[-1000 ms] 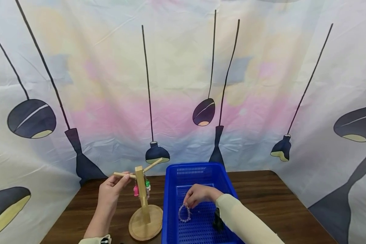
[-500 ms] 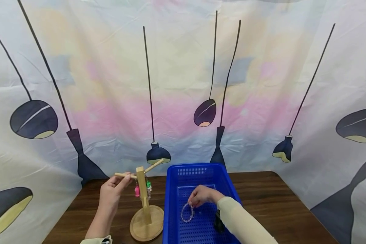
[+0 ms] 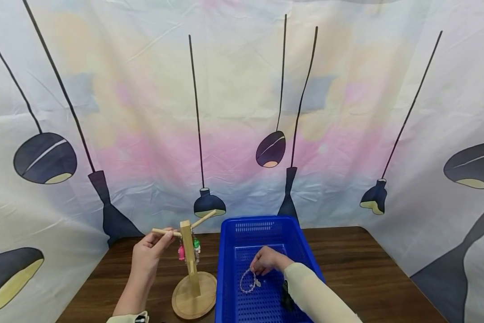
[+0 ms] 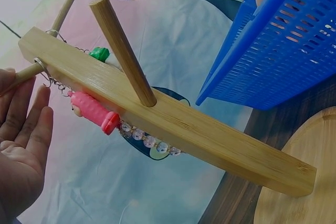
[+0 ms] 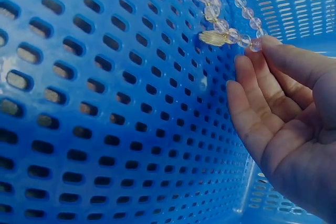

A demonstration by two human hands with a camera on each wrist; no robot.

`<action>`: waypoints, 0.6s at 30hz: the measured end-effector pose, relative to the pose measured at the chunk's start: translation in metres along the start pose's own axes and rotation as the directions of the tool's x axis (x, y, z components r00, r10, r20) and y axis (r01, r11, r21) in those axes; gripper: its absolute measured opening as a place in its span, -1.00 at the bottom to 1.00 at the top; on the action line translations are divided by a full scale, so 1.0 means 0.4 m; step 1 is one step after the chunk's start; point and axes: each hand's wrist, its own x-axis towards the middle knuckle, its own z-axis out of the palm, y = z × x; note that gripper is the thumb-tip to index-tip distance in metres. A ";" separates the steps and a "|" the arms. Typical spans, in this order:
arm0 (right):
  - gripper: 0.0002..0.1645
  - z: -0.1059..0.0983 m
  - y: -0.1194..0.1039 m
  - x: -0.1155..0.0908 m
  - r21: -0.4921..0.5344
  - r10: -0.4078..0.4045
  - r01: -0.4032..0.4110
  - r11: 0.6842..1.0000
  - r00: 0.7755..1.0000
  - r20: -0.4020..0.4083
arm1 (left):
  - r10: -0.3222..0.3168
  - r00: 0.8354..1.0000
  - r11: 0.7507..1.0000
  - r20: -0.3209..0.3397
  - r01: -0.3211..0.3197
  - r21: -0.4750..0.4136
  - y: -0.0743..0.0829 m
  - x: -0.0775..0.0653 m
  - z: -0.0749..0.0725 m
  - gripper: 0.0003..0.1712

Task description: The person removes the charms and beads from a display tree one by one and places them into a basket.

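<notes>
Resting on a dark brown, wood-grained, round-cornered surface (image 3: pixel 359 264): an upright, pale wooden, round-based peg stand (image 3: pixel 190 251) and, just beside it, a blue perforated rectangular plastic basket (image 3: pixel 225 269)

There are two hands (image 3: pixel 146 253), one blue basket (image 3: pixel 225 278), one wooden stand (image 3: pixel 188 246) with three visible pegs (image 4: pixel 124 51), two hanging charms (image 4: pixel 93 111), one beaded bracelet (image 5: pixel 244 41) with one shell pendant (image 5: pixel 212 38), one other bead string (image 4: pixel 149 141), one worktop (image 3: pixel 346 260), nine printed lamps (image 3: pixel 209 204).
</notes>
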 end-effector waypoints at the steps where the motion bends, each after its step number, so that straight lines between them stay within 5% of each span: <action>1: -0.89 0.002 0.000 0.000 -0.004 0.003 -0.003 1.000 1.000 -0.007 | -0.002 1.000 1.000 -0.001 0.002 0.001 0.000 0.000 0.000 -0.68; 18: -0.95 0.027 0.007 0.011 -0.175 -0.038 0.022 0.984 0.996 -0.083 | 0.007 1.000 1.000 0.004 -0.007 -0.018 0.002 0.001 0.000 -0.65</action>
